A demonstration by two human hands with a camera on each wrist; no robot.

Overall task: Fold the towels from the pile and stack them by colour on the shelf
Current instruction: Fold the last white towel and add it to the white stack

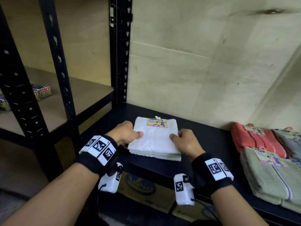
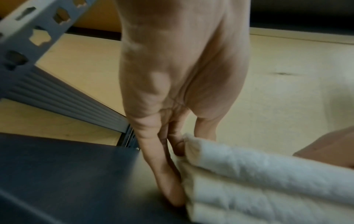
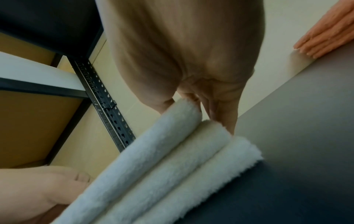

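A stack of folded white towels point(image 1: 154, 137), the top one bearing a "Face Towel" label, lies on the black shelf board point(image 1: 211, 144). My left hand point(image 1: 130, 134) holds its left side, thumb on top and fingers down along the edge. My right hand point(image 1: 184, 141) holds the right side the same way. In the left wrist view the left hand point(image 2: 178, 148) has long fingers reaching down to the board beside the white towels point(image 2: 258, 181). In the right wrist view the right hand point(image 3: 201, 106) pinches the top roll of the white towels point(image 3: 153, 159).
Folded stacks lie to the right on the same board: coral towels point(image 1: 254, 141), grey ones point(image 1: 290, 142) and green ones point(image 1: 268, 176). A black perforated upright point(image 1: 120, 54) stands just left. The neighbouring wooden shelf holds packets point(image 1: 44, 92). A cardboard box point(image 1: 141, 186) sits below.
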